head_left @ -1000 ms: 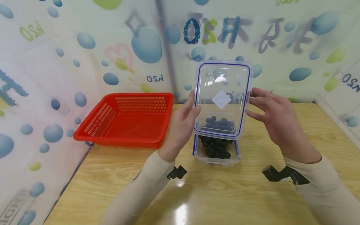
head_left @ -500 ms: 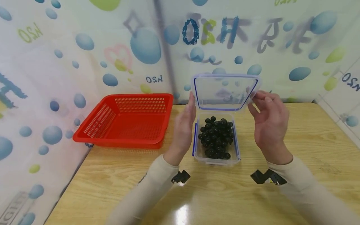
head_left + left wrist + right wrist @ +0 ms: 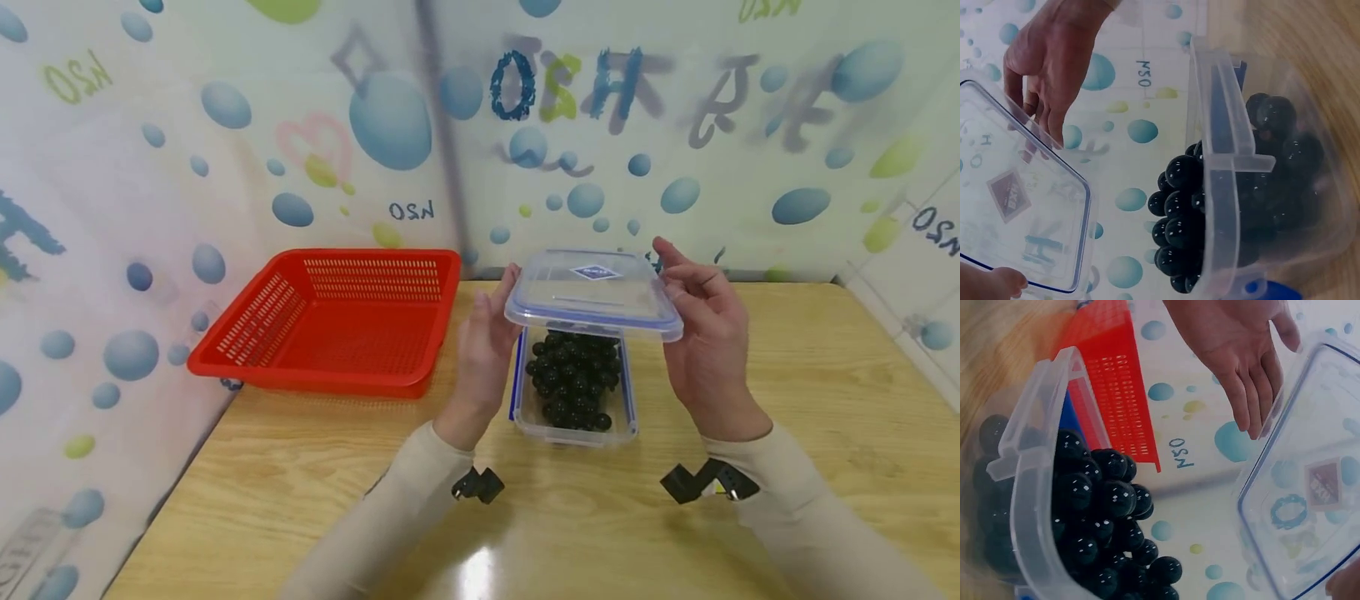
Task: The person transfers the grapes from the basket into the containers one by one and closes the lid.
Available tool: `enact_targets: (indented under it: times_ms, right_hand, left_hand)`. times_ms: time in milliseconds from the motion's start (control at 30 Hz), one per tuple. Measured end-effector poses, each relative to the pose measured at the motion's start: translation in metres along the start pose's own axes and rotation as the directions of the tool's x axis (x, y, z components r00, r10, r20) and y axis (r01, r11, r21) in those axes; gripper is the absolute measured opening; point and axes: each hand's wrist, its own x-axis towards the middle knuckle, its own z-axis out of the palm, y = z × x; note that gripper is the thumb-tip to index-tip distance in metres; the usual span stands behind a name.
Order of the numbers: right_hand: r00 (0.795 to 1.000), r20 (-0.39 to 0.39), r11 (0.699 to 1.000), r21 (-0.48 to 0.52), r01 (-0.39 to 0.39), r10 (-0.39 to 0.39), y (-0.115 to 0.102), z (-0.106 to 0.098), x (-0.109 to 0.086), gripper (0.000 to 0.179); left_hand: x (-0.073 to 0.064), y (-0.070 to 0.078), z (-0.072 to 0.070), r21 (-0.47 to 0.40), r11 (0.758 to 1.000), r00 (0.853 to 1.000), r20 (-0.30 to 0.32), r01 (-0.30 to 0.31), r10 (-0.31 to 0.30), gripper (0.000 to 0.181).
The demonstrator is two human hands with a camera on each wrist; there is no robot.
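A clear lid [image 3: 596, 292] with a blue seal hangs tilted above a clear plastic food container [image 3: 573, 435]. My right hand [image 3: 708, 350] pinches the lid's right edge between thumb and fingers. At the lid's left side, my left hand [image 3: 483, 358] holds its fingers fairly straight against the edge, thumb apart from it. Glossy dark grapes [image 3: 573, 379] fill much of the container, partly hidden under the lid in the head view. The left wrist view shows the grapes [image 3: 1179, 231] rising above the container's rim [image 3: 1222, 206].
To the left stands a red perforated plastic basket [image 3: 337, 333] with a bare bottom. Everything rests on a light wooden table [image 3: 585, 525]. Behind it hangs a patterned backdrop [image 3: 465, 167] with blue and green drops.
The lid has come down from nearly upright to almost flat, top face up, over the container's far part. My right hand has moved inward, and my left thumb has come off the lid.
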Motion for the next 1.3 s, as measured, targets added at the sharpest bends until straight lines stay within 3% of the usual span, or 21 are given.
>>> enact_targets:
  times_ms: [133, 300, 367, 467, 633, 767, 867, 1067, 1133, 1300]
  right_hand:
    - [0.997, -0.005, 0.996, -0.042, -0.080, 0.080, 0.004, -0.007, -0.002, 0.027]
    - [0.983, -0.072, 0.962, -0.205, -0.182, 0.170, 0.015, -0.016, -0.008, 0.034]
    - [0.973, -0.090, 0.930, -0.285, -0.230, 0.213, 0.020, -0.019, -0.011, 0.037]
    - [0.951, -0.114, 0.868, -0.387, -0.310, 0.289, 0.026, -0.024, -0.015, 0.040]
    - [0.912, -0.153, 0.774, -0.487, -0.404, 0.380, 0.035, -0.034, -0.020, 0.042]
    - [0.895, -0.169, 0.745, -0.501, -0.439, 0.414, 0.041, -0.039, -0.025, 0.042]
    - [0.895, -0.162, 0.736, -0.517, -0.436, 0.416, 0.044, -0.040, -0.028, 0.042]
    - [0.910, -0.148, 0.731, -0.552, -0.401, 0.387, 0.049, -0.041, -0.027, 0.051]
    - [0.902, -0.160, 0.702, -0.580, -0.415, 0.401, 0.049, -0.042, -0.027, 0.054]
    - [0.870, -0.181, 0.586, -0.675, -0.449, 0.459, 0.048, -0.045, -0.027, 0.055]
  left_hand:
    - [-0.004, -0.003, -0.004, 0.024, 0.999, 0.999, -0.017, 0.041, -0.040, 0.046]
    - [-0.013, -0.008, -0.011, 0.119, 0.979, 0.987, -0.023, 0.163, -0.161, 0.050]
    - [-0.016, -0.011, -0.014, 0.207, 0.954, 0.976, -0.030, 0.215, -0.214, 0.051]
    - [-0.020, -0.018, -0.018, 0.342, 0.897, 0.957, -0.021, 0.279, -0.290, 0.052]
    - [-0.025, -0.026, -0.023, 0.471, 0.822, 0.931, 0.004, 0.319, -0.364, 0.055]
    - [-0.027, -0.030, -0.023, 0.507, 0.803, 0.929, 0.013, 0.313, -0.371, 0.056]
    - [-0.028, -0.034, -0.024, 0.558, 0.779, 0.934, 0.019, 0.286, -0.356, 0.057]
    - [-0.029, -0.037, -0.023, 0.743, 0.639, 0.942, 0.032, 0.201, -0.334, 0.056]
    - [-0.028, -0.037, -0.022, 0.765, 0.615, 0.939, 0.036, 0.194, -0.341, 0.054]
    - [-0.026, -0.036, -0.020, 0.810, 0.560, 0.933, 0.047, 0.172, -0.356, 0.051]
